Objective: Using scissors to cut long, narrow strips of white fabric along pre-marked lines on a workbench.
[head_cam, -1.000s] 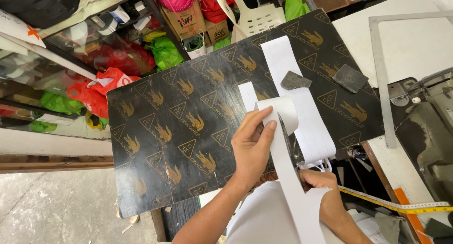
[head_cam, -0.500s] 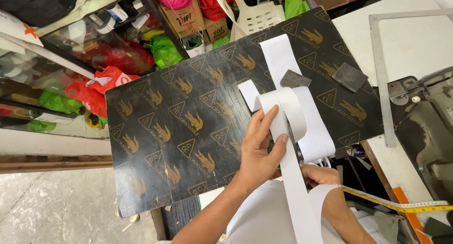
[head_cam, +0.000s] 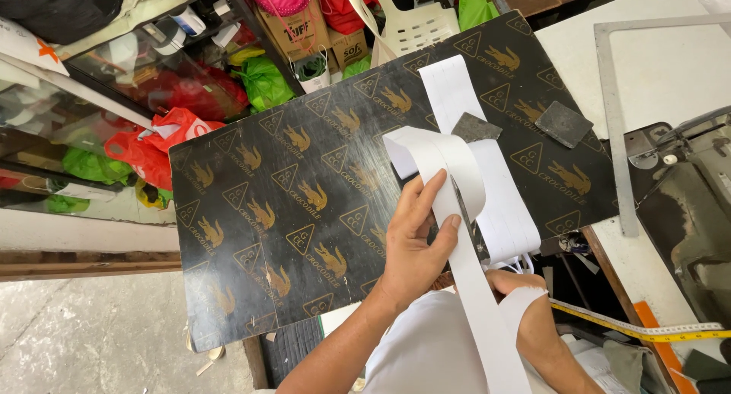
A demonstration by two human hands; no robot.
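The left hand [head_cam: 415, 238] pinches the looped white strip [head_cam: 457, 173] against the dark board [head_cam: 304, 211]. The right hand's [head_cam: 510, 283] grip, under the strip's tail, I cannot make out. Better to hold the loop flat, edges aligned.

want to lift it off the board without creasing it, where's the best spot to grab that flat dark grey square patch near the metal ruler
Probably by a corner or edge. The dark grey square patch lies flat on the black printed board, so only its rim offers a pinch. Its right side, toward the metal L-shaped ruler, looks free. The left hand is busy on the long white strip, and the right hand is mostly hidden beneath it.
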